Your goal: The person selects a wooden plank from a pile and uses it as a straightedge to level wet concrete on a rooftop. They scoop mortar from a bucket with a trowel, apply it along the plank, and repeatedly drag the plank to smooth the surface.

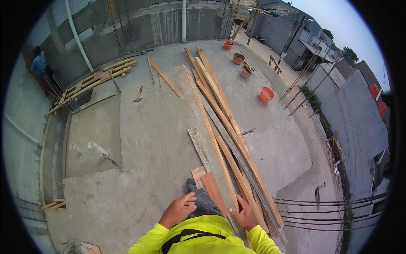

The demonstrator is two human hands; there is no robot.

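My left hand [179,208] is in the air beside my dark-trousered leg, its fingers loosely bent and apart, with nothing in them. My right hand [240,213] grips the near end of a long, pale, cement-stained plank [198,118]. This plank lies along a pile of long wooden boards [228,125] running away from me to the upper middle. Beneath it and to its left are a short reddish board [213,190] and a narrow greyish board [196,146]. My yellow sleeves and shirt fill the bottom middle.
A hammer [139,94], a loose batten [165,76] and bamboo poles [97,82] lie at upper left, near a person [39,63]. Two pipes [98,149] stand up from the concrete. Orange buckets [266,95] stand at right, before the slab's edge, upright rods and cables [321,203].
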